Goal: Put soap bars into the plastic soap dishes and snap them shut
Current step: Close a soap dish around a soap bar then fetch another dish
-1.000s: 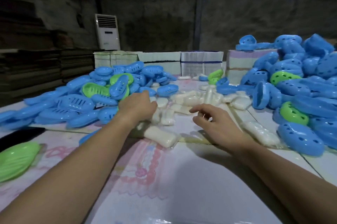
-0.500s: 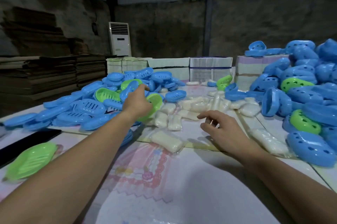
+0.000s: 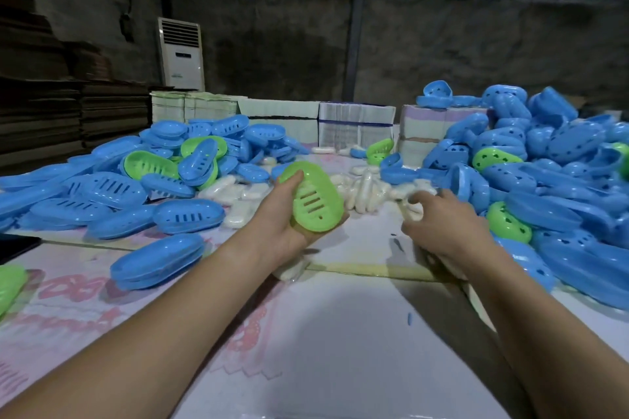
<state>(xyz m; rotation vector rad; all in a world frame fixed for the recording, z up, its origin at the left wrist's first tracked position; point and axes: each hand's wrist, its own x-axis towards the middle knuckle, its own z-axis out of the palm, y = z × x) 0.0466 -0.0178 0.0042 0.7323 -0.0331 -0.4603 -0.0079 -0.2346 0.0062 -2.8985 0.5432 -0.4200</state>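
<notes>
Hands, two, bare, over a pale printed surface [image 3: 340,350]. Left hand [image 3: 289,231] grips a green soap dish [image 3: 315,202], slotted side facing the camera, thumb on its upper left edge, fingers curled under its lower end; the dish is lifted clear of the surface, tilted. Right hand [image 3: 442,228] closes round a white wrapped soap bar [image 3: 413,205] at the near edge of the soap pile [image 3: 364,190]; fingers curled, bar partly hidden.

Soap pile: white wrapped bars, loose, in the middle of the surface between both dish heaps.

Left heap [image 3: 136,180]: blue slotted dish halves, a few green ones mixed in. One closed blue dish [image 3: 158,260] lies apart, nearer the camera. Another green dish [image 3: 10,285] at the left edge, cut off by the frame.

Right heap [image 3: 544,173]: blue perforated dish halves, several green, piled higher.

Back row: stacked flat cartons [image 3: 354,127]. Behind them, a white standing air conditioner [image 3: 180,54] against a dark wall.
</notes>
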